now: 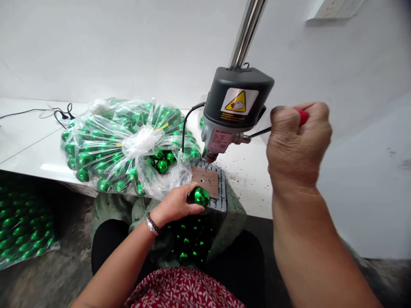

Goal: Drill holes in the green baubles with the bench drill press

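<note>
Between the thumb and fingers of my left hand [178,203] is a shiny green ball [201,197], held at the near edge of the drill press base. My right hand [300,143] is closed around the red knob [303,117] of the drill press lever. The dark grey drill press head [238,100] bears a yellow warning label, and its thin bit [207,166] points down above a brown board [208,182] with a small hole. The bit and the ball are apart.
A clear plastic bag [96,141] of green balls lies on the white table [28,145]. More balls [189,244] sit in dark cloth at my lap. Another filled bag [25,226] stands on the floor at left. Dark shavings [247,179] litter the tabletop; a black cord [183,128] runs behind.
</note>
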Demonstrator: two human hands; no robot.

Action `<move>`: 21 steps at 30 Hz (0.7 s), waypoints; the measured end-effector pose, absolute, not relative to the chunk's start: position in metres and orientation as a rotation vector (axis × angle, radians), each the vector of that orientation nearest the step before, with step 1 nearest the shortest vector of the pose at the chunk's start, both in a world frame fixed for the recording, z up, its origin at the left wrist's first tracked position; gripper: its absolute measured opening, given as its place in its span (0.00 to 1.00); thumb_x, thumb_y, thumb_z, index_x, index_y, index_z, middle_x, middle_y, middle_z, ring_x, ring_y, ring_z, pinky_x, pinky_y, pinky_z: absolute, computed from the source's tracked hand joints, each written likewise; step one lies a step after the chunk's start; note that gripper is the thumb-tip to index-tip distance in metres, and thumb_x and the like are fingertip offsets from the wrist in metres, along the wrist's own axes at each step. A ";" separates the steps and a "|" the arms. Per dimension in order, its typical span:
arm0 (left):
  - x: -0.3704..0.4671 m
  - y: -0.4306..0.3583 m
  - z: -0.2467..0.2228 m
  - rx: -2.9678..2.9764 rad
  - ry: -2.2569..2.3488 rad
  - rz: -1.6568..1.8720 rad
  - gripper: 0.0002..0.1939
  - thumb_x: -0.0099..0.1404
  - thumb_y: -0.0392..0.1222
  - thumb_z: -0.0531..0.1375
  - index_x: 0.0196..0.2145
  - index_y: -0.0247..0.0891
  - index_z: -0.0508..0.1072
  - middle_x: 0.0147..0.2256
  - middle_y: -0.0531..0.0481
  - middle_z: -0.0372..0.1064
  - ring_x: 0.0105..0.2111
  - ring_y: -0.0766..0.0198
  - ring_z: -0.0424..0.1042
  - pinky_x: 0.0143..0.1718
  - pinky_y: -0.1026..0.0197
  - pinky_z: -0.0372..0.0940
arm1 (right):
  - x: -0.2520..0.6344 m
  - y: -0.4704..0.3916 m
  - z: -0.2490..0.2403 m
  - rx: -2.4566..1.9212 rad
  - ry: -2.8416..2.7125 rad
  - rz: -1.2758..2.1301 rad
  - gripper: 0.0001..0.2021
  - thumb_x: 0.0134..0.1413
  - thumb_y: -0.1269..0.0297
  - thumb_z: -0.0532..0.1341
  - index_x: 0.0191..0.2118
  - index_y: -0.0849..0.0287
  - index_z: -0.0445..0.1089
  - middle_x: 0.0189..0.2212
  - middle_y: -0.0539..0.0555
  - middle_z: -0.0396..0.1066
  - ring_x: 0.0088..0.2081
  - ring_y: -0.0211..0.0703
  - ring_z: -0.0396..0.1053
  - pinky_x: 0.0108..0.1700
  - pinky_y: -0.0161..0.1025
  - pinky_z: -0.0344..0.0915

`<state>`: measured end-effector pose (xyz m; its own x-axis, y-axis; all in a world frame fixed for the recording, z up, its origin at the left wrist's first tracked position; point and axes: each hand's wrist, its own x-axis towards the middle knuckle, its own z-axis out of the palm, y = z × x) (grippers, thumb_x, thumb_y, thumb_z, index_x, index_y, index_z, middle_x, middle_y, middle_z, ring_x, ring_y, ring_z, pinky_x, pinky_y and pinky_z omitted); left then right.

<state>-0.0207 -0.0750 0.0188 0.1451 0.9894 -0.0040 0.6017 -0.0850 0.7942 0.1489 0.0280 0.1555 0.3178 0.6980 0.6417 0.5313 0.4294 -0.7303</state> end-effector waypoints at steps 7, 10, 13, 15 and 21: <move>-0.054 -0.077 0.031 1.745 1.798 0.629 0.26 0.63 0.49 0.59 0.57 0.38 0.69 0.46 0.44 0.75 0.41 0.58 0.74 0.45 0.59 0.67 | 0.152 0.034 0.148 -1.132 -1.330 0.126 0.06 0.55 0.65 0.56 0.31 0.62 0.61 0.26 0.46 0.63 0.28 0.28 0.58 0.36 0.35 0.60; -0.075 -0.046 0.027 1.729 2.296 0.608 0.21 0.67 0.39 0.52 0.56 0.36 0.69 0.53 0.39 0.71 0.50 0.55 0.72 0.53 0.58 0.63 | 0.152 0.034 0.147 -1.146 -1.330 0.133 0.06 0.55 0.64 0.56 0.32 0.61 0.61 0.26 0.46 0.64 0.28 0.28 0.59 0.36 0.35 0.59; -0.094 -0.018 0.021 1.638 2.507 0.293 0.22 0.65 0.38 0.53 0.56 0.33 0.68 0.51 0.34 0.71 0.50 0.49 0.72 0.49 0.53 0.65 | 0.152 0.033 0.148 -1.146 -1.333 0.158 0.06 0.56 0.65 0.56 0.31 0.62 0.60 0.28 0.47 0.65 0.30 0.28 0.60 0.38 0.35 0.60; -0.101 -0.006 0.018 1.672 2.469 0.113 0.24 0.63 0.38 0.54 0.57 0.37 0.67 0.51 0.34 0.71 0.48 0.46 0.73 0.46 0.52 0.66 | 0.151 0.031 0.149 -1.147 -1.337 0.164 0.05 0.56 0.67 0.56 0.31 0.62 0.60 0.28 0.48 0.64 0.30 0.29 0.60 0.38 0.35 0.60; -0.105 0.000 0.014 1.830 2.445 -0.009 0.27 0.58 0.37 0.57 0.57 0.37 0.67 0.50 0.34 0.71 0.50 0.42 0.70 0.47 0.49 0.65 | 0.153 0.028 0.149 -1.177 -1.371 0.161 0.05 0.57 0.67 0.55 0.34 0.64 0.62 0.29 0.48 0.62 0.31 0.29 0.58 0.39 0.35 0.58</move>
<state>-0.1051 -0.0004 0.0142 -0.2791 0.9574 -0.0734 0.9580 0.2829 0.0478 0.1526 0.0281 0.1492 0.2812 0.6947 0.6620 0.5223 0.4679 -0.7129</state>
